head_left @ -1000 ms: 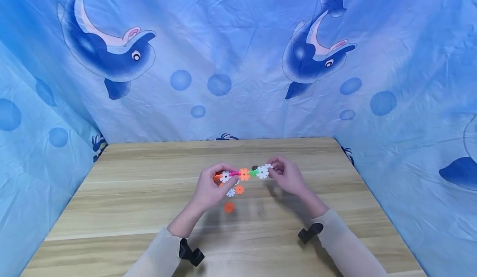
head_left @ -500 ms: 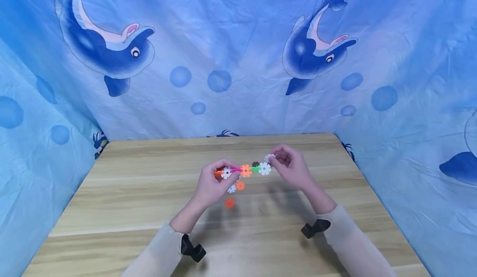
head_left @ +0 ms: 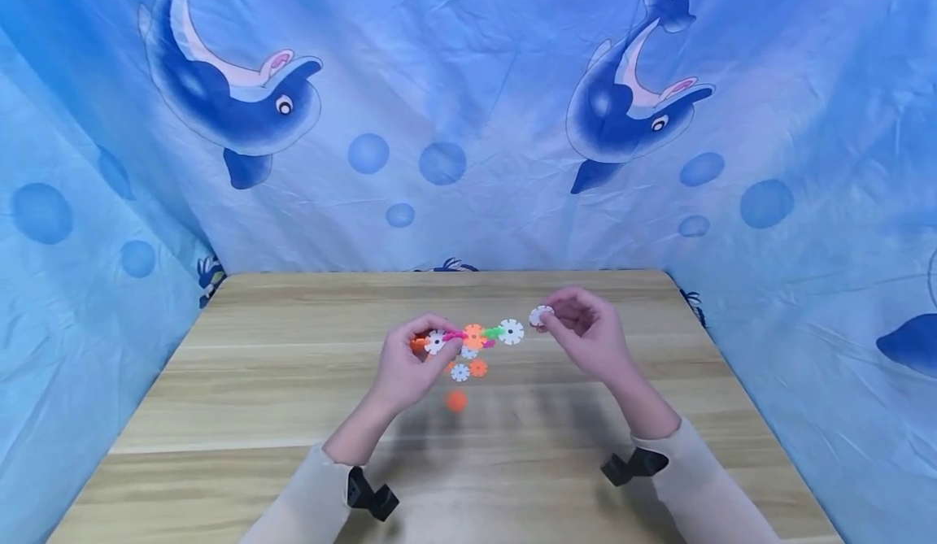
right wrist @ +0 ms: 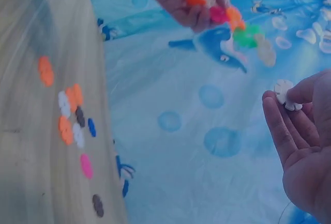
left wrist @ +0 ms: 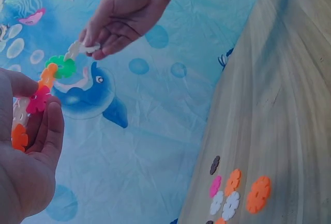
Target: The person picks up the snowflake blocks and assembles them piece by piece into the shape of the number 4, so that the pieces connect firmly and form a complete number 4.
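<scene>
My left hand (head_left: 406, 369) grips a chain of linked snowflake discs (head_left: 472, 336) by its left part, above the table. From left to right its colours run orange, white, pink, orange, green and white. The fingers cover part of the orange end. Right of the chain, my right hand (head_left: 589, 337) pinches a single white snowflake disc (right wrist: 285, 93) between thumb and fingers. A small gap shows in the head view between this disc and the chain's white end disc (head_left: 511, 332).
Loose snowflake discs lie on the wooden table (head_left: 293, 414) below the hands. Among them are an orange disc (left wrist: 258, 194), a pink disc (right wrist: 86, 166), a blue disc (right wrist: 92, 127) and a dark disc (right wrist: 98, 205). A blue dolphin-print cloth (head_left: 468, 80) hangs behind the table.
My right hand has moved right with the white disc, which overlapped the chain's white end one second ago and now stands apart. My left hand keeps its grip. The head view has shifted slightly.
</scene>
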A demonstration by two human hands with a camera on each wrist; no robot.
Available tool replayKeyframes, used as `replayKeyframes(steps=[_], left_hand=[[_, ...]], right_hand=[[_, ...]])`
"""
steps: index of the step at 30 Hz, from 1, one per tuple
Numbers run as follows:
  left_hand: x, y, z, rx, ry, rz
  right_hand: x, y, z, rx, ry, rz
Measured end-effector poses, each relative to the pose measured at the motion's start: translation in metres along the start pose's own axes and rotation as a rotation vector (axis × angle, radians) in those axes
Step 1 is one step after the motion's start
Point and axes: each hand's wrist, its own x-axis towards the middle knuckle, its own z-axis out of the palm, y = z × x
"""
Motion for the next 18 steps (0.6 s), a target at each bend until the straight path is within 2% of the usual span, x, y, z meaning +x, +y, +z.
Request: replayKeyframes(steps=[7,12,18], left_hand=[[0.005,-0.002,-0.001,-0.014,0.002,-0.027],[0.011,-0.004,0.0,-0.037,0.005,-0.041],[0.016,-0.007,0.003,-0.05,-0.009,-0.036]], right_hand=[[-0.001,-0.009,0.003,-0.027,-0.018,-0.076],[0.002,-0.009,0.001,-0.067,-0.021,-0.088],[0.003,-0.007,-0.001,-0.054,-0.044,-0.084]])
